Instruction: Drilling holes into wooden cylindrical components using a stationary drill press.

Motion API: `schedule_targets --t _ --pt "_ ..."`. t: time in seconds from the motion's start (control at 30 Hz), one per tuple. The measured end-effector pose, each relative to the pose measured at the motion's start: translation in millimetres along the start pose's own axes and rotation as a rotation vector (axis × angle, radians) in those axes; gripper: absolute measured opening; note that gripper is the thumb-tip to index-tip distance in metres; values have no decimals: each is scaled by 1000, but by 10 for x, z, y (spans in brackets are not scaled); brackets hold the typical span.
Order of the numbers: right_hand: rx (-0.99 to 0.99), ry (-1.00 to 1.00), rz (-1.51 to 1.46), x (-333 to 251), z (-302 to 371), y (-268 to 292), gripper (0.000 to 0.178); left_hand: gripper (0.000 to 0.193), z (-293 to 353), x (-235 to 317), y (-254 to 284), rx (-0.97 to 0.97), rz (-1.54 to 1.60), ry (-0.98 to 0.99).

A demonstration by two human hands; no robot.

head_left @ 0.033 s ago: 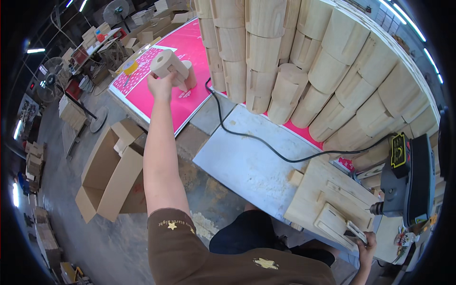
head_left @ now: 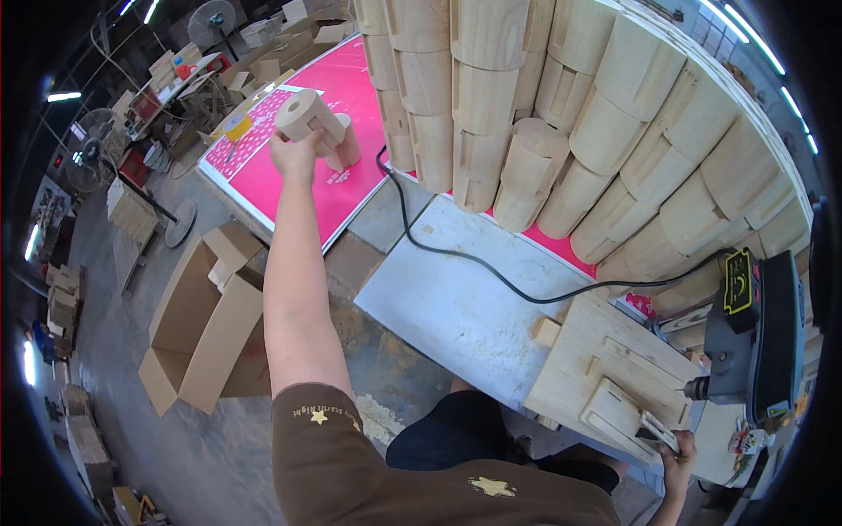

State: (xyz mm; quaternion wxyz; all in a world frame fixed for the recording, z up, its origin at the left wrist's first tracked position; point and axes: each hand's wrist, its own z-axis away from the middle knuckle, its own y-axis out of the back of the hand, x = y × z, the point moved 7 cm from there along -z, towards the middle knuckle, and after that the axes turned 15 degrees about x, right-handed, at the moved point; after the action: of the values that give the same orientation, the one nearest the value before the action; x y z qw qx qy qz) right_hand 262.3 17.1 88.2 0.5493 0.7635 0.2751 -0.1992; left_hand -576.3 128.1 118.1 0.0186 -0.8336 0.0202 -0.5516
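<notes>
At far left my left hand (head_left: 295, 156) is closed around a pale wooden cylinder (head_left: 321, 123) with a round hole in its end and a slot in its side. It is tilted above the pink sheet (head_left: 307, 197). A similar wooden cylinder (head_left: 347, 151) stands upright on that sheet, partly hidden behind the held one. Down at the near right my right hand (head_left: 680, 456) has its fingers closed on a narrow clamp-like lever (head_left: 658, 431) at the edge of a wooden jig (head_left: 570, 355). A drill head (head_left: 754, 337) stands beside the jig, its chuck pointing toward it.
Tall stacks of wooden cylinders (head_left: 491, 96) line the far side of the bench. A black cable (head_left: 474, 256) crosses the white board (head_left: 438, 298) to the drill. An open cardboard box (head_left: 206, 324) lies on the floor at left. Yellow tape (head_left: 238, 126) sits on the pink sheet.
</notes>
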Motion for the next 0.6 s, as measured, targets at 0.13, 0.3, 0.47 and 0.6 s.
schedule_targets --t 0.13,0.3,0.47,0.6 --pt "11 -62 -16 9 12 12 24 67 -68 39 -382 -37 -79 -32" --pt "30 -101 8 -47 -11 -15 24 70 -314 -99 -595 10 -198 -141" --pt "67 -105 34 -58 6 -8 24 69 -356 -240 -749 21 -250 -174" --pt "53 -111 30 -54 20 -1 24 69 -309 -203 -759 39 -299 -186"
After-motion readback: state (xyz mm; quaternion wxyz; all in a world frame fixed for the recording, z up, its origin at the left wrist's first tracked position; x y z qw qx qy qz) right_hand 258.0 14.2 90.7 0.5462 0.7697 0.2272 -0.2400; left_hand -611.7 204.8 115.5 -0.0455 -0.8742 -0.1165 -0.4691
